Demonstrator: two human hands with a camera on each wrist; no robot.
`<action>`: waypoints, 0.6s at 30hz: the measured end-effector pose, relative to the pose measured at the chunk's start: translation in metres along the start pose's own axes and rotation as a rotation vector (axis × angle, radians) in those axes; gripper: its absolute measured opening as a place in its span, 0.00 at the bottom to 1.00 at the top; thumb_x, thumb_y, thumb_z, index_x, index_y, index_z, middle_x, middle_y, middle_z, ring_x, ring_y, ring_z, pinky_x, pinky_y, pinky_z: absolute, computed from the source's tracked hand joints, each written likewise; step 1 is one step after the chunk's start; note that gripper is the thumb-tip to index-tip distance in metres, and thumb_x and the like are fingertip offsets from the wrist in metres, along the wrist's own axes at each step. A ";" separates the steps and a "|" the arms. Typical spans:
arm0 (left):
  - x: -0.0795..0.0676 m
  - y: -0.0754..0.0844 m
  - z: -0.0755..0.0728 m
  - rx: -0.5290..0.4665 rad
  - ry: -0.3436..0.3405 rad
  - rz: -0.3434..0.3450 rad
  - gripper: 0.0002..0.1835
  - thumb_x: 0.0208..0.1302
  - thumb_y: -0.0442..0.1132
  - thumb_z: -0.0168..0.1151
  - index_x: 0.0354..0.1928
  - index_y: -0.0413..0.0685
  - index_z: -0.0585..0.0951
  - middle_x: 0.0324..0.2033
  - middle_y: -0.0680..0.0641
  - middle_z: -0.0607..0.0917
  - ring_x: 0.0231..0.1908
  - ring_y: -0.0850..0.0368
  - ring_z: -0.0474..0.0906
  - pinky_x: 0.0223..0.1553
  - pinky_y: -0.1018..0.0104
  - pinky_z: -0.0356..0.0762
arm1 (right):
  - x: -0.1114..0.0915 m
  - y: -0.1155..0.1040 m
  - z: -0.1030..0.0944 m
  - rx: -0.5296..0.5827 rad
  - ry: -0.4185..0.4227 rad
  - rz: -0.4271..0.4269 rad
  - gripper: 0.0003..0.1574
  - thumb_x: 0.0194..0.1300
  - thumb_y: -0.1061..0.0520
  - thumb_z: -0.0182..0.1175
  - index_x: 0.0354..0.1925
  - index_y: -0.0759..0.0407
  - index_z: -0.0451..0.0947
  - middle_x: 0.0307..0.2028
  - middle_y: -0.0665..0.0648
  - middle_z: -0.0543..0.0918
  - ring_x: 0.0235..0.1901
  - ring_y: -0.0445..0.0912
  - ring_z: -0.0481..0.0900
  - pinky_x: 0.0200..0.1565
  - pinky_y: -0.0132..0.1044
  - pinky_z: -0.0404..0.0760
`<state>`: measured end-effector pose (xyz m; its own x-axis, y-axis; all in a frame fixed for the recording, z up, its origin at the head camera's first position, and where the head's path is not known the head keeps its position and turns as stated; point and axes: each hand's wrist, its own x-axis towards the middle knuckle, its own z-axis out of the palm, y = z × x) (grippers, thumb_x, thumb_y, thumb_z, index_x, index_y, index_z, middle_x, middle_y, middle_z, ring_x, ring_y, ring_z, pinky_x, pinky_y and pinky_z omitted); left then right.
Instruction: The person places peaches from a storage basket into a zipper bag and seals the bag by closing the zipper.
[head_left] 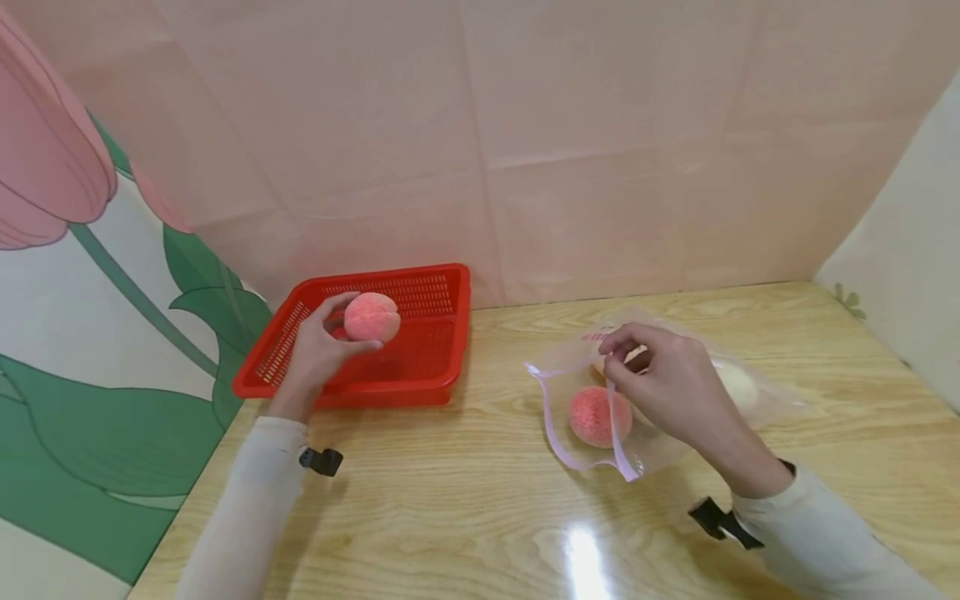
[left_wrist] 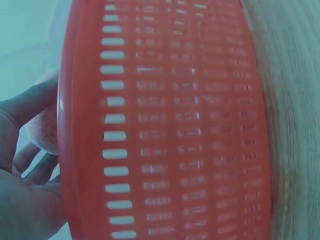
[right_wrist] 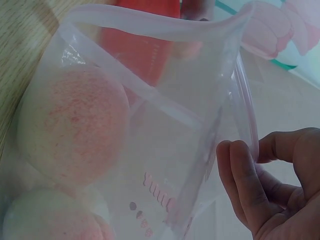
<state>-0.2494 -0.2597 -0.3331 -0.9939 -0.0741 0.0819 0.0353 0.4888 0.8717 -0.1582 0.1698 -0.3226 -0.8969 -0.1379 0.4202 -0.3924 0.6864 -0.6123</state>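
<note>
A pink peach [head_left: 372,317] is gripped in my left hand [head_left: 318,350], held above the red plastic basket [head_left: 348,388]. In the left wrist view the basket's slotted side [left_wrist: 165,125] hides part of the peach [left_wrist: 44,127] and the fingertips. My right hand [head_left: 675,383] pinches the rim of a clear zip bag [head_left: 551,417], whose mouth gapes to the left. Inside the bag lie a pink peach [head_left: 596,417] and a paler fruit [head_left: 737,387]. The right wrist view shows the fingers [right_wrist: 240,170] on the bag's edge and two peaches [right_wrist: 75,125] through the film.
The basket and bag stand on a wood-grain table [head_left: 420,517]. A pink cloth backdrop [head_left: 600,150] rises behind it. To the left is a wall panel with tulips and green leaves [head_left: 82,433]; a pale wall [head_left: 915,250] stands at the right.
</note>
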 end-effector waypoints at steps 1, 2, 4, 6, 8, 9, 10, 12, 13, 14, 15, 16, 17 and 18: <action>-0.002 0.001 0.001 -0.004 -0.004 0.013 0.44 0.49 0.46 0.80 0.69 0.65 0.68 0.65 0.49 0.73 0.61 0.46 0.73 0.55 0.53 0.82 | 0.000 0.000 0.000 0.003 -0.001 0.000 0.05 0.62 0.60 0.61 0.36 0.52 0.83 0.29 0.49 0.85 0.29 0.44 0.87 0.26 0.30 0.79; -0.004 0.003 0.002 -0.005 -0.008 0.026 0.44 0.49 0.46 0.80 0.69 0.65 0.68 0.64 0.49 0.74 0.61 0.46 0.73 0.55 0.53 0.82 | 0.000 0.000 -0.001 0.006 -0.002 -0.002 0.05 0.62 0.60 0.61 0.36 0.52 0.83 0.29 0.49 0.85 0.29 0.44 0.87 0.26 0.29 0.79; -0.007 0.006 0.005 0.002 -0.017 0.041 0.44 0.48 0.46 0.80 0.68 0.66 0.69 0.64 0.50 0.75 0.61 0.46 0.74 0.55 0.52 0.82 | 0.000 0.000 -0.001 0.006 -0.001 -0.004 0.05 0.62 0.60 0.61 0.36 0.52 0.83 0.29 0.49 0.85 0.29 0.44 0.87 0.26 0.29 0.79; -0.010 0.008 0.008 0.013 -0.025 0.056 0.44 0.48 0.46 0.80 0.68 0.66 0.69 0.63 0.50 0.76 0.60 0.46 0.74 0.56 0.50 0.82 | 0.000 0.000 -0.001 0.006 0.001 -0.007 0.05 0.62 0.60 0.61 0.36 0.53 0.83 0.29 0.49 0.85 0.29 0.44 0.87 0.26 0.29 0.79; -0.012 0.010 0.011 0.038 -0.034 0.062 0.44 0.47 0.47 0.81 0.68 0.67 0.69 0.63 0.51 0.76 0.60 0.46 0.74 0.57 0.49 0.81 | 0.000 0.000 -0.001 0.005 0.002 -0.006 0.05 0.62 0.60 0.61 0.36 0.53 0.83 0.29 0.49 0.85 0.28 0.44 0.87 0.26 0.29 0.79; -0.013 0.010 0.012 0.052 -0.041 0.060 0.44 0.47 0.47 0.81 0.67 0.68 0.70 0.62 0.51 0.76 0.60 0.46 0.74 0.56 0.49 0.81 | 0.000 0.000 -0.001 0.005 0.001 -0.005 0.05 0.62 0.60 0.61 0.36 0.53 0.83 0.29 0.49 0.85 0.29 0.44 0.87 0.26 0.29 0.79; -0.014 0.011 0.013 0.063 -0.048 0.062 0.44 0.47 0.47 0.81 0.67 0.68 0.70 0.62 0.51 0.77 0.60 0.46 0.74 0.56 0.48 0.81 | 0.000 0.000 -0.001 0.006 0.001 -0.005 0.05 0.62 0.60 0.61 0.36 0.53 0.83 0.29 0.49 0.85 0.29 0.44 0.87 0.26 0.30 0.79; -0.016 0.012 0.016 0.080 -0.063 0.061 0.44 0.46 0.46 0.82 0.66 0.69 0.71 0.62 0.52 0.77 0.60 0.46 0.74 0.56 0.48 0.81 | 0.000 0.000 -0.002 0.013 -0.004 0.001 0.05 0.62 0.60 0.61 0.36 0.53 0.83 0.29 0.49 0.86 0.29 0.44 0.87 0.26 0.29 0.79; -0.018 0.013 0.017 0.087 -0.070 0.061 0.43 0.45 0.46 0.82 0.66 0.70 0.71 0.62 0.52 0.77 0.60 0.47 0.74 0.56 0.48 0.81 | 0.000 0.000 -0.002 0.018 -0.005 0.003 0.05 0.62 0.60 0.61 0.36 0.53 0.83 0.29 0.49 0.86 0.29 0.44 0.87 0.26 0.29 0.79; -0.019 0.014 0.019 0.092 -0.077 0.062 0.43 0.45 0.46 0.82 0.66 0.70 0.71 0.62 0.52 0.77 0.61 0.47 0.74 0.56 0.48 0.81 | 0.000 0.000 -0.002 0.021 -0.007 0.004 0.05 0.62 0.60 0.62 0.36 0.53 0.83 0.29 0.49 0.86 0.29 0.44 0.87 0.26 0.29 0.79; -0.021 0.016 0.020 0.092 -0.082 0.065 0.43 0.45 0.46 0.82 0.66 0.71 0.71 0.62 0.53 0.76 0.61 0.47 0.74 0.56 0.48 0.81 | 0.000 0.000 -0.002 0.022 -0.006 0.004 0.05 0.62 0.60 0.62 0.36 0.53 0.83 0.30 0.49 0.86 0.29 0.43 0.87 0.26 0.29 0.79; -0.022 0.017 0.021 0.091 -0.085 0.072 0.43 0.45 0.46 0.82 0.66 0.71 0.71 0.62 0.53 0.76 0.61 0.47 0.74 0.56 0.49 0.81 | 0.000 0.000 -0.002 0.022 -0.005 0.003 0.04 0.62 0.60 0.62 0.36 0.53 0.83 0.30 0.49 0.86 0.29 0.43 0.87 0.27 0.29 0.79; -0.024 0.019 0.023 0.089 -0.088 0.077 0.43 0.45 0.46 0.82 0.65 0.71 0.72 0.62 0.53 0.76 0.61 0.48 0.74 0.56 0.49 0.81 | 0.000 0.000 -0.002 0.020 -0.005 0.003 0.04 0.62 0.59 0.63 0.36 0.53 0.83 0.30 0.49 0.86 0.29 0.43 0.87 0.27 0.29 0.79; -0.026 0.020 0.024 0.088 -0.094 0.088 0.43 0.46 0.45 0.82 0.66 0.70 0.72 0.62 0.53 0.76 0.61 0.48 0.74 0.56 0.49 0.81 | 0.000 0.000 -0.002 0.019 -0.004 0.003 0.04 0.62 0.59 0.63 0.36 0.52 0.83 0.30 0.49 0.86 0.29 0.43 0.87 0.27 0.29 0.79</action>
<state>-0.2255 -0.2270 -0.3290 -0.9930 0.0519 0.1066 0.1172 0.5644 0.8171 -0.1577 0.1709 -0.3213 -0.8988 -0.1390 0.4157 -0.3936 0.6730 -0.6262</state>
